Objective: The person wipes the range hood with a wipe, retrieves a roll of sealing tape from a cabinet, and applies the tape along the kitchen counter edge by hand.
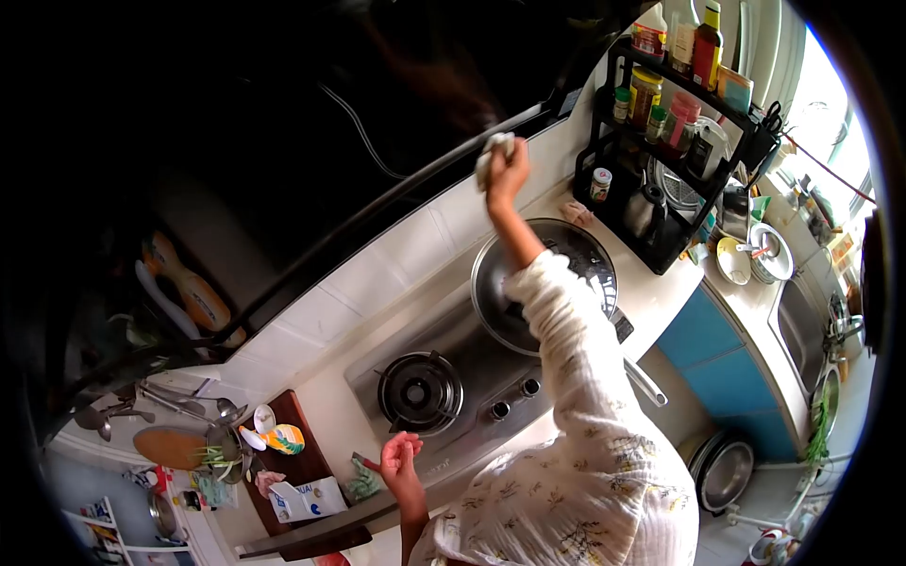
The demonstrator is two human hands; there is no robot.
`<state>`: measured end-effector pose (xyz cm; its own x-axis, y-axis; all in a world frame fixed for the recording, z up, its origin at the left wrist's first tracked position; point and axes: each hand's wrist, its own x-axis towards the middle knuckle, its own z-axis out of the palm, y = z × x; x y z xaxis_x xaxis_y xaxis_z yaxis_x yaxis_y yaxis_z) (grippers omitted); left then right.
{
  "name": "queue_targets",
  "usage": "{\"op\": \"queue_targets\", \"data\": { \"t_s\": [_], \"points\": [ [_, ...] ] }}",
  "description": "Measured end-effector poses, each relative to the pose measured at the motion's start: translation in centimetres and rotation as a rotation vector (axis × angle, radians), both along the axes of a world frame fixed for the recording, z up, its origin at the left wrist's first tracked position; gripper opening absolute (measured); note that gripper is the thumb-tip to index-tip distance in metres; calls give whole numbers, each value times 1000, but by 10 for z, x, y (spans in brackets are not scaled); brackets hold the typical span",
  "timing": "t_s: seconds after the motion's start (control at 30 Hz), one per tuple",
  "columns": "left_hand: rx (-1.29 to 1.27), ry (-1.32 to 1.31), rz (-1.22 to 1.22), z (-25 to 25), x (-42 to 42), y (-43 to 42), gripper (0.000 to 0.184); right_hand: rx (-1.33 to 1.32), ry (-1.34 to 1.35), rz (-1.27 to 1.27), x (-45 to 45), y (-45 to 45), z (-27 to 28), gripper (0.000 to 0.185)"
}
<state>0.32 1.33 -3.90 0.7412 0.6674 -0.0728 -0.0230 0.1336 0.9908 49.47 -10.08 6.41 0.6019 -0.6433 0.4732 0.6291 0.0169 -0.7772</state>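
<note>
My right hand (pixel 510 172) is raised and closed around a crumpled whitish cloth (pixel 493 158). The cloth is against or very near the lower edge of the black glossy range hood (pixel 444 170); exact contact is hard to tell. Below that arm, a wok with a glass lid (pixel 491 283) sits on the right burner of the steel gas stove (pixel 377 373), partly covered by my sleeve. My left hand (pixel 404 472) hangs in front of the stove, holding nothing, its fingers loosely bent and thumb apart. Nearest to it is a greenish cloth (pixel 364 479) on the counter.
A bare burner (pixel 420 391) is at the stove's left. An orange-white spray bottle (pixel 283 438) and a white-blue box (pixel 307 500) lie on a brown board (pixel 293 415). A black spice rack (pixel 604 132) stands back right. Bowls and a sink (pixel 800 330) are farther right.
</note>
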Motion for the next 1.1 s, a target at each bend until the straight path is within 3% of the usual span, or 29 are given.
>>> {"op": "queue_targets", "data": {
  "t_s": [0.07, 0.13, 0.17, 0.23, 0.33, 0.4, 0.5, 0.57, 0.67, 0.7, 0.8, 0.87, 0.93, 1.03, 1.1],
  "points": [
    [-10, -1, -7, 4, -2, 2, 19, 139, 67, 443, -48, 54, -21, 10],
    [7, -9, -25, 11, 3, 6, 18, -257, 26, 423, -97, 96, -37, 11],
    [18, -21, -35, 13, 6, 9, 18, -316, 55, 459, -113, 97, -22, 11],
    [82, -60, -16, 19, -1, 19, 18, -39, 143, 483, -94, 94, -33, 10],
    [39, -53, 64, 13, -26, 36, 17, 121, -26, 267, -24, 58, -27, 12],
    [5, -31, 111, 5, -51, 48, 17, 209, -42, 252, -36, 37, 7, 15],
    [16, -53, 143, 0, -69, 60, 17, 84, -31, 26, -44, 76, -2, 14],
    [23, -85, 131, 6, -69, 61, 17, 77, -101, 146, -96, 132, -12, 2],
    [-5, -32, 68, 11, -66, 70, 17, -111, 15, 403, -176, 196, -36, 9],
    [3, -46, 54, 13, -64, 74, 17, -176, -61, 430, -178, 202, -40, 7],
    [28, -66, 26, 20, -71, 84, 16, -19, 115, 499, -134, 183, -68, 5],
    [44, -88, 39, 18, -75, 87, 16, -7, -23, 273, -100, 132, -28, 7],
    [43, -52, 23, 12, -86, 92, 16, 140, -56, 207, -87, 103, 9, 7],
    [-5, -47, 24, 19, -100, 94, 14, 83, -114, 72, -94, 125, 9, 4],
    [-5, -51, 13, 26, -98, 99, 13, 33, -113, 181, -136, 164, 3, 4]
  ]
}}
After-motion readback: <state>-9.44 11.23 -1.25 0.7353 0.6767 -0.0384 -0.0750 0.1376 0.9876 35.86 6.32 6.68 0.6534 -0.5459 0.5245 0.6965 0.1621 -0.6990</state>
